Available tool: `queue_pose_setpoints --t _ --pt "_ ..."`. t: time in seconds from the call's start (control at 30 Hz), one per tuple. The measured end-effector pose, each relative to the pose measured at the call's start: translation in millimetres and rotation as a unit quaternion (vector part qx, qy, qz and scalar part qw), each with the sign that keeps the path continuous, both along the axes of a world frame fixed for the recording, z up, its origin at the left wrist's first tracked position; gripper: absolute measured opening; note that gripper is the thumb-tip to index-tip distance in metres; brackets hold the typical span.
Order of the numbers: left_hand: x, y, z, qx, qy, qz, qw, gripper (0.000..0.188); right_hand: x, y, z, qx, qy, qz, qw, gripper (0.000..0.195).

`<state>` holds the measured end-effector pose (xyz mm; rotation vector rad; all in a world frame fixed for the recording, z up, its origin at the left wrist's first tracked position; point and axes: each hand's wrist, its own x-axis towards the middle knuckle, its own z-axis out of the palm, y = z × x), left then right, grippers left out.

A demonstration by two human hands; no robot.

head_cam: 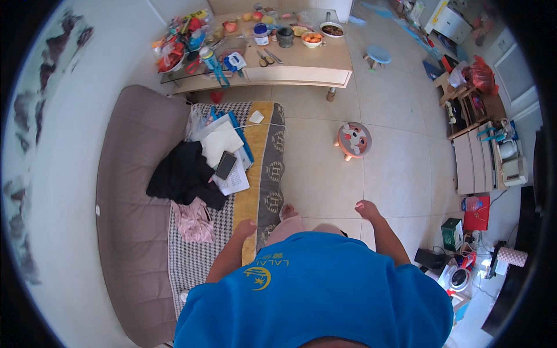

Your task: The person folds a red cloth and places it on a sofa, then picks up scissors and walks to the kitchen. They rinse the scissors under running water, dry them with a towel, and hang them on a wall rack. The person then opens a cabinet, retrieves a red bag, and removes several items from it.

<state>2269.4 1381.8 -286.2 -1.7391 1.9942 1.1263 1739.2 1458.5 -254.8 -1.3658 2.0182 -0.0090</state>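
My left hand hangs over the edge of the sofa seat, its fingers curled and nothing visible in it. Out over the tiled floor is my right hand, also loosely curled with no object seen. Nearest my left hand on the sofa lie a pink garment and a black garment. Beside them a dark smartphone rests on printed papers, near a blue folder. A round stool with a dog face stands on the floor ahead of my right hand.
Ahead, a coffee table holds scissors, a knife, a stone mortar, bowls and fruit. A blue stool stands beyond. Drawers and cluttered electronics line the right side. A white cable crosses the sofa seat.
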Motion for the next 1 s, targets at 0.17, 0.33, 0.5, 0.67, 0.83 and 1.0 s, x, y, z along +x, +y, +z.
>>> queue_pose_setpoints --t 0.17,0.33,0.5,0.67,0.83,1.0 --pt "-48.8 -144.6 21.7 -0.049 -0.002 -0.065 0.997 0.025 -34.6 -50.1 -15.7 -0.044 -0.103 -0.166 0.98 0.027" --pt "-121.2 -268.4 30.1 -0.173 0.096 -0.053 0.979 0.023 -84.8 -108.7 -56.8 0.069 -0.052 -0.152 0.985 0.03" --pt "-183.1 -335.8 29.4 -0.083 0.083 0.067 0.991 0.024 -180.6 -231.1 -65.6 0.134 -0.045 -0.052 0.989 0.032" --pt "-243.2 -410.1 21.6 -0.113 0.06 0.064 0.99 0.024 -253.0 -384.4 -30.0 -0.083 -0.031 -0.064 0.994 0.019" --pt "-278.1 -532.2 -14.9 -0.206 0.004 -0.083 0.975 0.022 -243.2 -483.7 -3.5 -0.073 -0.111 -0.105 0.986 0.024" --pt "-296.3 -676.3 -68.7 -0.239 0.091 0.11 0.961 0.022 -203.2 -523.4 7.6 0.028 -0.135 -0.066 0.988 0.025"
